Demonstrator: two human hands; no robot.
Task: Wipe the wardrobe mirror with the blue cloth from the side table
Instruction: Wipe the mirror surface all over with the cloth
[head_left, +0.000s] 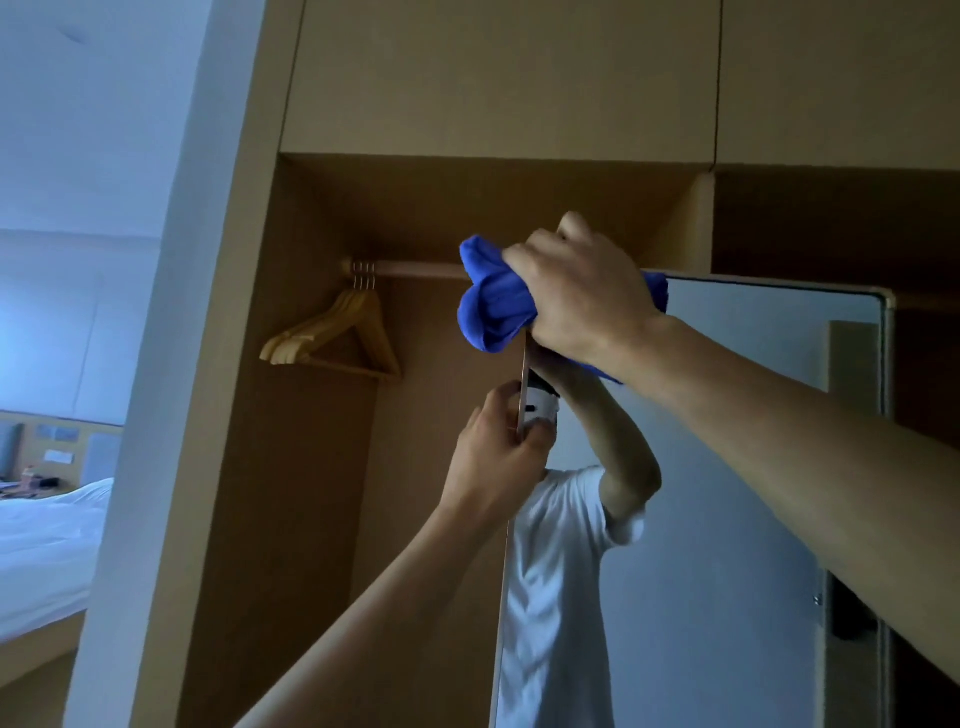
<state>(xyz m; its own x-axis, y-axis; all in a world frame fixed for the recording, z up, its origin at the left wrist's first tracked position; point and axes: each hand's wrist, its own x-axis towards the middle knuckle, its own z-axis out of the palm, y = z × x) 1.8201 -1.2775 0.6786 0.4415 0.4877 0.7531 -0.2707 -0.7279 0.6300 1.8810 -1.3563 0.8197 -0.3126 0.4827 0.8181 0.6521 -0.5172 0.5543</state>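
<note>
The blue cloth (493, 301) is found bunched into a wad and gripped firmly in the right hand (582, 291), fingers curled over it. The wad is held at the upper left corner of the mirror (727, 519), pressed against the top of the glass, and part of it is seen overhanging the mirror's left edge. A strip of cloth is also visible below the wrist, against the glass.

The left hand (498, 457) is raised to the mirror's left edge, lower down than the cloth. The thin edge is pinched, with the thumb on the glass side and the fingers curled behind the panel.

The mirror is seen as a tall panel with rounded upper corners, standing at an angle in front of the open bay of the wardrobe (493, 78). A figure in a white T-shirt (550, 571) with both arms raised is reflected in it.

Inside the bay, a wooden rail (415, 269) is noted, with several wooden hangers (337, 332) bunched at its left end. A bed (47, 530) with white linen is visible at far left, well apart from the wardrobe
</note>
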